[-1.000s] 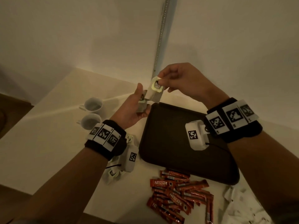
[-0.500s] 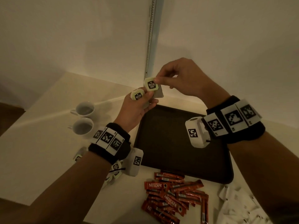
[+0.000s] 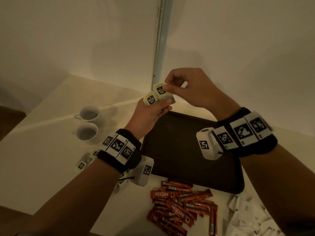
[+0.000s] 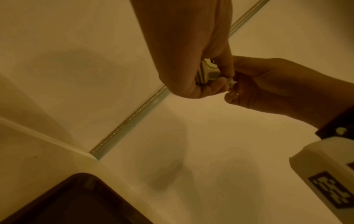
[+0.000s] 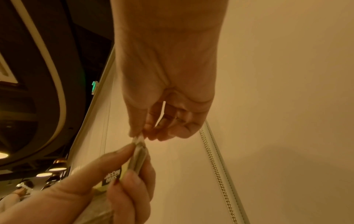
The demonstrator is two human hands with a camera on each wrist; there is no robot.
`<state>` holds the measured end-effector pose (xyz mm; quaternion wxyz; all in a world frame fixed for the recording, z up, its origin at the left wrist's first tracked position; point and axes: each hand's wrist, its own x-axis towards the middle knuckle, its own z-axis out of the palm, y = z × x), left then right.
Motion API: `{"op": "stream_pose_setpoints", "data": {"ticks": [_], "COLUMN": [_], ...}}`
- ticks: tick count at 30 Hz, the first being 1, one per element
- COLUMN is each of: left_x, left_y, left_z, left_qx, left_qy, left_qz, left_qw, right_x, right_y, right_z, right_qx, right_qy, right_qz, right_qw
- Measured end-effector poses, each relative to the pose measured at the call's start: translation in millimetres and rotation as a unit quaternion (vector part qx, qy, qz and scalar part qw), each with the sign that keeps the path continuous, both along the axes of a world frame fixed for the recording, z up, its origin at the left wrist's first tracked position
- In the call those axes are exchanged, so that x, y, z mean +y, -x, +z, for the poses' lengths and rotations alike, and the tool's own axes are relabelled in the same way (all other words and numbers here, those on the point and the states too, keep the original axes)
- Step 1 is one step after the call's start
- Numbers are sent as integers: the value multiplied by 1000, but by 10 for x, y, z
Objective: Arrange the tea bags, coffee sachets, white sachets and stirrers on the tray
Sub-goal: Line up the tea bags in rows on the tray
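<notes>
Closest to the person, red coffee sachets lie heaped on the table, white sachets beside them, both just off the dark tray. Above the tray's far edge, the left hand grips tea bags while the right hand pinches one tea bag tag. Only the right wrist view shows that pinch edge-on. More tea bags and two cups appear solely from the head.

Bare forearms, black wristbands with white square-coded tags, white camera box under each wrist
</notes>
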<state>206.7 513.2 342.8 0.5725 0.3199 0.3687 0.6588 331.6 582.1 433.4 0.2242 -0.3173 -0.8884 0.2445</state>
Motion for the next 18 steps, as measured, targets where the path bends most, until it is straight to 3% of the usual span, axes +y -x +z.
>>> {"op": "stream_pose_setpoints", "data": {"ticks": [9, 14, 18], "left_x": [31, 43, 24], "left_y": [-2, 33, 103], "left_z": [32, 89, 145], "left_qx": [99, 176, 229], "left_qy": [-23, -23, -18], "left_qz": [48, 83, 95], "left_qw": [994, 981, 969], "right_x": [68, 82, 95], "right_y": [-94, -124, -117], "right_z": [-97, -115, -130], "right_qx": [9, 55, 65], "right_qy": [31, 155, 126], "right_qz": [-5, -4, -9], "right_qw": [999, 986, 990]}}
